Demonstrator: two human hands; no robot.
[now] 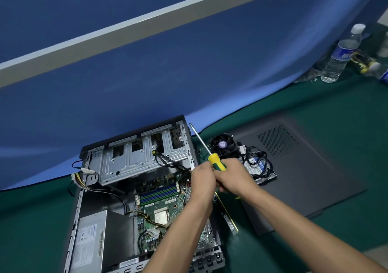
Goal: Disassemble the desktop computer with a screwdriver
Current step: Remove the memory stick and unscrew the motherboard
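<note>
A green desk (315, 104) is carrying the open computer case (134, 184); both hands are meeting over its right edge, right hand (235, 178) fingers gripping the screwdriver (217, 161), shaft pointing up-left, away from the motherboard (161, 205).

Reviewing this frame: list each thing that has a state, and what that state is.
computer case: open, side panel off
side panel: lying flat on the table
screwdriver: gripped, tip pointing up and away
right hand: grips the screwdriver handle
left hand: against the right hand, its hold unclear
cooler fan: removed, on the table
water bottle: upright, capped
</note>
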